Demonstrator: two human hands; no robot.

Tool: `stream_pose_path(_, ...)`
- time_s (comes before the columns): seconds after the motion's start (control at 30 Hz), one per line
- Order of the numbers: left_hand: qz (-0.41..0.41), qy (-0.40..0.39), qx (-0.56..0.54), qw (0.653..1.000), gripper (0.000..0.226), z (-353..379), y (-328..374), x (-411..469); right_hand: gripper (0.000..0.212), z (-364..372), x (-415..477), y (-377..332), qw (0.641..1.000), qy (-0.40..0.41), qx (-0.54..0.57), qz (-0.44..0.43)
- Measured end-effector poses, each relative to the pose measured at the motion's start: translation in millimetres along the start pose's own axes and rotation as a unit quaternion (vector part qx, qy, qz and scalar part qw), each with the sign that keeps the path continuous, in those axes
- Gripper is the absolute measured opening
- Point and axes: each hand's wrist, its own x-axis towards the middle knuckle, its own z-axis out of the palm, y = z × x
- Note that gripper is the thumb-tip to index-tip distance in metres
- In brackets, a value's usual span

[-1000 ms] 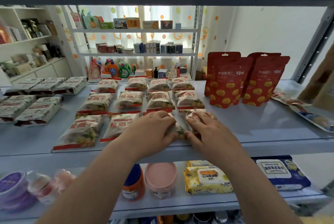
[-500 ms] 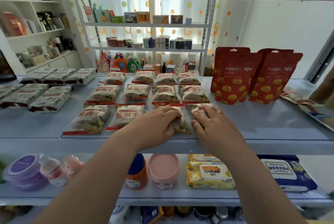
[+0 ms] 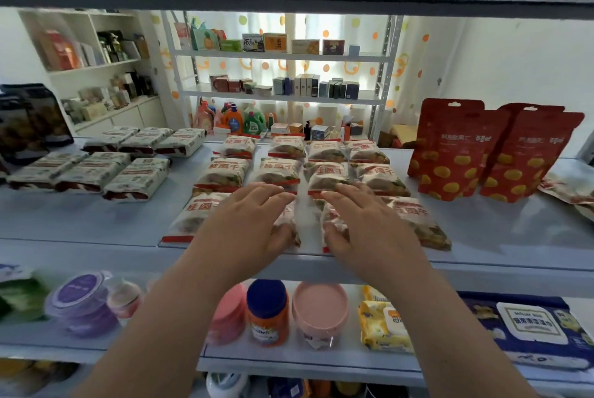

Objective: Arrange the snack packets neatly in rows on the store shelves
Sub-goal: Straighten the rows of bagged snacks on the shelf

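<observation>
Both hands are down on the pale blue metal shelf [image 3: 96, 221], working the front row of white crinkly snack packets with red lettering [image 3: 225, 172], which lie flat in rows running back from the shelf's front edge. The left hand [image 3: 247, 221] lies palm-down with fingers spread and flat over the second front-row snack packet [image 3: 289, 224], thumb at the packet's near end, not clamped around it. The right hand [image 3: 363, 224] does the same on the neighbouring front-row packet [image 3: 331, 221], fingers splayed and reaching toward the row behind, thumb resting on the wrapper. A bare strip of shelf shows between these two packets. Left of the left hand sits another front-row packet [image 3: 196, 217], straight; right of the right hand the end packet [image 3: 421, 224] lies skewed, its near end swung outward. Behind them, two more rows of four sit fairly even. Further right on the same shelf stand red pouches with yellow spots [image 3: 450, 153], upright and overlapping. To the left of the snack rows lie white-wrapped blocks with dark red ends [image 3: 135, 176], also in rows.
</observation>
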Motion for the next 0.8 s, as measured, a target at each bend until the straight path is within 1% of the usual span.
stream_pose_path(0.17, -0.049, 0.02, 0.004, 0.999, 0.048, -22, -58, -30, 0.05, 20, 30, -67, 0.998, 0.001, 0.013, -0.055)
stream_pose_path(0.4, -0.101, 0.041, -0.008, 0.994, 0.043, -47, -171, -77, 0.048, 57, 78, -172, 0.994, -0.01, 0.017, -0.108)
stream_pose_path(0.63, -0.111, 0.026, -0.01, 0.993, 0.044, -56, -280, -107, 0.045, 97, 118, -274, 0.994, 0.002, 0.057, -0.098)
stream_pose_path(0.7, -0.102, 0.016, -0.014, 0.995, 0.045, -59, -305, -111, 0.046, 107, 128, -295, 0.994, 0.005, 0.071, -0.085)
stream_pose_path(0.8, -0.085, 0.007, -0.014, 0.996, 0.048, -58, -335, -114, 0.05, 121, 140, -315, 0.996, -0.004, 0.058, -0.063)
